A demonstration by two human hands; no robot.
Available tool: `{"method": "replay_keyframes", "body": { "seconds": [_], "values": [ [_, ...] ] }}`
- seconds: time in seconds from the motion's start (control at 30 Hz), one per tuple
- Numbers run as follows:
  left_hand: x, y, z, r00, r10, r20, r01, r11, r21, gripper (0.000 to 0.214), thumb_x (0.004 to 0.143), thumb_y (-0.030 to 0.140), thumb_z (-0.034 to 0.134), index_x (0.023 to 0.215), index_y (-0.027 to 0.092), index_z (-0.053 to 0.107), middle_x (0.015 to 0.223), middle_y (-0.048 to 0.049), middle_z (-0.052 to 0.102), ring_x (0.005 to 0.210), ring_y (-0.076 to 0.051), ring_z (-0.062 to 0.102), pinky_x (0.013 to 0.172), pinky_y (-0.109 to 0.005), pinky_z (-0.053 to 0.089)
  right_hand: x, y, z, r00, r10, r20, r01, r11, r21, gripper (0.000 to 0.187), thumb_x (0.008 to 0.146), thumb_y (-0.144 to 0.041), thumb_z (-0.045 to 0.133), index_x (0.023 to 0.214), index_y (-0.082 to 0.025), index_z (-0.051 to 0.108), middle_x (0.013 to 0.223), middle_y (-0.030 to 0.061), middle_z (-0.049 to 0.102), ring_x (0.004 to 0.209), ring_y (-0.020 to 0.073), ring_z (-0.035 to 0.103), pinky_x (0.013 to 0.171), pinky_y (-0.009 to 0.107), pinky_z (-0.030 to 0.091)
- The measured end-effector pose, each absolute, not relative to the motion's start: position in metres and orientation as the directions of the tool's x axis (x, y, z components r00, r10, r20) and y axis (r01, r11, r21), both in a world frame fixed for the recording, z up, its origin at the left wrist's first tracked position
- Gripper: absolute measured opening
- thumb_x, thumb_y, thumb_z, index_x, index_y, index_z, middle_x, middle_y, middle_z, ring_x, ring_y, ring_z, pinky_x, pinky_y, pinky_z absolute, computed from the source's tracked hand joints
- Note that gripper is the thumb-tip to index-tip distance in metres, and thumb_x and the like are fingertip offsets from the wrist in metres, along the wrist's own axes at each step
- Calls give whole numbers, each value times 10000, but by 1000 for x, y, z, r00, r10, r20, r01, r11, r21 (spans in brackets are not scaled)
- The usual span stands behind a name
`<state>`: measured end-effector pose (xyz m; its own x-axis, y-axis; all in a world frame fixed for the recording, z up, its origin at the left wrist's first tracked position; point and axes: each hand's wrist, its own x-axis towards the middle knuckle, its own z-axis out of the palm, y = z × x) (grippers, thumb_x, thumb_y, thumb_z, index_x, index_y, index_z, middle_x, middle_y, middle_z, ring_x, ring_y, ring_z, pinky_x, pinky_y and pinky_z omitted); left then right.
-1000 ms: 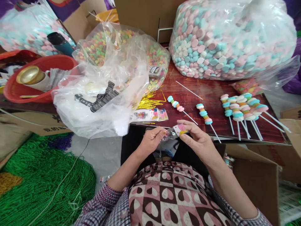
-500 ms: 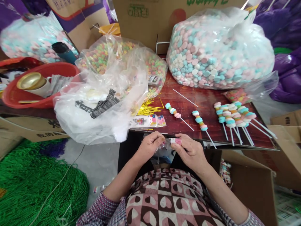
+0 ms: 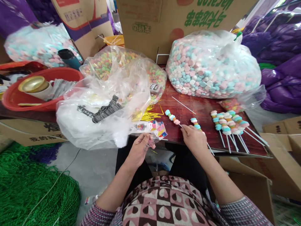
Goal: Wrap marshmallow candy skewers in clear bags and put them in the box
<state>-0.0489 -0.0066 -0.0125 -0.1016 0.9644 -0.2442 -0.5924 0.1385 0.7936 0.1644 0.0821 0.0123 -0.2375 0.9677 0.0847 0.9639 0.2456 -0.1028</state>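
My left hand (image 3: pixel 139 150) is closed on a small clear packaging bag (image 3: pixel 151 142) at the table's front edge, with pinkish printing on it. My right hand (image 3: pixel 194 138) is over the table, its fingers pinching the white stick of a marshmallow skewer (image 3: pixel 172 117) threaded with blue, white, orange and pink candies. Partly hidden behind that hand lies a second marshmallow skewer (image 3: pixel 194 122). More finished skewers (image 3: pixel 227 121) are heaped to the right. Flat printed bags (image 3: pixel 150 128) lie just beyond my left hand.
A large bag of pastel marshmallows (image 3: pixel 211 69) stands behind the skewers. Clear bags of ring candies (image 3: pixel 113 59) and gold twist ties (image 3: pixel 150 113) are at the centre left. A red basin (image 3: pixel 14 100) sits far left; an open carton (image 3: pixel 249 179) stands below right.
My right hand has left the spot beside my left hand and moved up to the nearest skewer's stick. My left hand has shifted slightly left, still holding the bag. The camera view has tilted up.
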Motion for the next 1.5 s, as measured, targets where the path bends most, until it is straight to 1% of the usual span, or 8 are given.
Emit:
{"method": "replay_keyframes", "body": {
  "seconds": [0.33,0.57,0.7,0.83,0.93,1.0,1.17,1.5],
  "values": [
    [-48,-5,-15,-81,960,-268,-617,163,770,295,796,425,724,768,160,599,650,13,572,624,-104,559,642,-243,428,196,62,22,-97,988,117,995,96,11,332,935,-294,466,1128,-208,722,680,89,743,477,191,618,456,277,289],
    [-47,-6,-13,-63,964,-258,-627,163,762,264,806,401,718,762,170,599,663,14,560,628,-102,553,649,-242,429,181,50,10,-235,957,173,956,259,-139,367,946,-304,437,1134,-197,734,791,101,778,580,207,684,507,276,372],
    [-50,-6,-14,-61,969,-241,-634,149,759,251,816,400,708,767,175,606,684,12,561,637,-101,551,657,-246,432,192,56,10,-129,973,189,971,162,-175,356,920,-299,454,1105,-201,743,708,94,757,497,198,629,482,278,348],
    [-47,-5,-14,-31,976,-216,-648,144,748,251,829,401,695,772,171,613,681,10,560,638,-107,562,660,-253,435,202,58,11,-93,989,114,860,138,-492,304,888,-324,480,999,-213,740,570,34,674,468,178,580,500,285,403],
    [-46,-6,-13,-19,981,-194,-657,134,742,251,841,400,685,780,167,613,677,4,576,645,-112,574,661,-250,432,201,52,13,-69,994,-85,584,-29,-812,340,876,-465,522,941,-188,706,457,-32,528,395,137,462,428,265,357],
    [-48,-7,-13,-16,981,-194,-657,136,742,260,837,404,689,777,164,610,666,5,579,641,-113,579,656,-248,430,201,46,17,-35,974,-223,359,-196,-912,387,820,-535,602,898,-164,681,455,-56,461,378,103,378,388,242,267],
    [-50,-7,-15,9,980,-197,-661,153,734,302,793,421,733,741,159,593,677,16,572,620,-111,581,645,-258,439,211,30,31,-103,934,-342,46,-339,-940,363,735,-514,736,808,-168,655,452,-65,404,410,79,328,409,230,226],
    [-47,-7,-15,75,981,-181,-636,187,749,303,797,425,729,751,148,616,663,11,586,609,-120,603,641,-263,444,240,7,57,-82,966,-245,106,-236,-966,261,701,-488,786,769,-239,745,452,2,486,440,133,436,436,290,294]
  ]
}}
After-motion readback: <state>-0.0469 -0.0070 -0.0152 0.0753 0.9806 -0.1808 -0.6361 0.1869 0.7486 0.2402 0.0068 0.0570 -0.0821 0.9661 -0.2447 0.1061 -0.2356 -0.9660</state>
